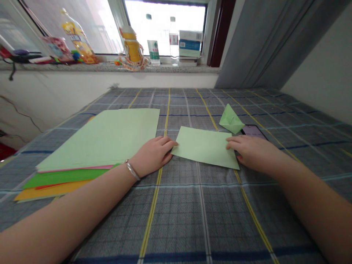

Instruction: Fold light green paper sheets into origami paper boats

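A pale green sheet of paper (pixel 205 146) lies in front of me on the plaid cloth, slightly turned. The fingertips of my left hand (pixel 154 153) are closed at its left edge, the thumb tucked below. At the opposite edge my right hand (pixel 249 149) has its fingers on the paper and its thumb beneath, partly hidden. Just beyond my right hand stands a folded green paper shape (pixel 231 120) with a pointed top. Behind that hand a phone (pixel 254 131) with a lit screen is partly covered.
To the left lies a stack of coloured paper (pixel 110 135), pale green on top. The plaid cloth (pixel 176 220) spreads beneath everything. On the windowsill (pixel 104 68) stand a juice bottle (pixel 78 38), a yellow drinking bottle (pixel 132 46), a clear bottle (pixel 173 42) and boxes (pixel 190 44).
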Demonstrator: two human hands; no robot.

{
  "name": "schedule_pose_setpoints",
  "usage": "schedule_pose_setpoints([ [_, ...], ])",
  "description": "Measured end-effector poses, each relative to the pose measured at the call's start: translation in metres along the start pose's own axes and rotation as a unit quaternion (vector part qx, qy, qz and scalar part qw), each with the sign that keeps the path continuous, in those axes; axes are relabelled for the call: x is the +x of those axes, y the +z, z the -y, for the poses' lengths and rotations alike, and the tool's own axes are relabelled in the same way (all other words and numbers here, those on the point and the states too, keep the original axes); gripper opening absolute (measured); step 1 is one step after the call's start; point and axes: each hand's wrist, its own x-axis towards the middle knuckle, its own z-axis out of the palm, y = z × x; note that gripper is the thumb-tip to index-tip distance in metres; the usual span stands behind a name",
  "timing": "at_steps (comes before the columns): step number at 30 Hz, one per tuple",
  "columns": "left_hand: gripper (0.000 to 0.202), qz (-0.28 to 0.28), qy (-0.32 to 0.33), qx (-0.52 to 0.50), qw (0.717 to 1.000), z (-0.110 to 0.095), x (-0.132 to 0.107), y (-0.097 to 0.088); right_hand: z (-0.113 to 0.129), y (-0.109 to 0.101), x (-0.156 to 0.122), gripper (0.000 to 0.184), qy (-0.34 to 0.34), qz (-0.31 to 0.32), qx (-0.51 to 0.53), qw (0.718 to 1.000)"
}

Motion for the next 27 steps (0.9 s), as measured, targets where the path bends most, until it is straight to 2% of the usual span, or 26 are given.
schedule_pose_setpoints([
  [2,0.026,0.004,0.003,-0.004,1.0,0.001,0.0,0.0,0.001,0.002,-0.002,0.054,-0.01,0.004,-0.008,1.0],
  [3,0.025,0.003,0.002,-0.011,1.0,0.001,0.0,0.0,0.001,0.003,-0.002,0.057,-0.018,0.012,-0.01,1.0],
  [5,0.023,-0.007,-0.012,-0.038,0.999,0.003,0.001,0.0,-0.001,0.003,-0.001,0.051,-0.035,0.01,0.01,0.999],
  [7,0.02,-0.021,-0.04,-0.077,0.996,0.005,0.001,0.0,-0.006,0.0,0.001,0.036,-0.06,-0.001,0.053,0.997],
  [10,0.021,-0.032,-0.096,-0.155,0.983,0.004,0.003,0.0,-0.013,-0.01,0.006,0.023,-0.09,-0.045,0.108,0.989],
  [13,0.037,-0.027,-0.181,-0.279,0.943,-0.007,0.005,0.002,-0.008,-0.017,0.01,0.021,-0.088,-0.121,0.136,0.979],
  [15,0.047,-0.029,-0.228,-0.368,0.901,-0.019,0.008,0.004,0.003,-0.017,0.012,0.018,-0.073,-0.159,0.166,0.971],
  [17,0.057,-0.037,-0.263,-0.413,0.871,-0.033,0.011,0.006,0.018,-0.015,0.014,0.016,-0.041,-0.182,0.206,0.961],
  [19,0.061,-0.072,-0.256,-0.448,0.854,-0.044,0.017,0.008,0.033,-0.013,0.016,0.014,-0.008,-0.201,0.245,0.949],
  [22,0.058,-0.119,-0.188,-0.474,0.852,-0.055,0.026,0.012,0.048,-0.009,0.021,0.011,0.016,-0.216,0.271,0.938],
  [24,0.06,-0.136,-0.157,-0.481,0.852,-0.059,0.031,0.016,0.051,-0.006,0.026,0.01,0.019,-0.248,0.257,0.934],
  [27,0.069,-0.144,-0.137,-0.535,0.821,-0.061,0.034,0.022,0.054,-0.001,0.035,0.009,0.012,-0.314,0.229,0.921],
])
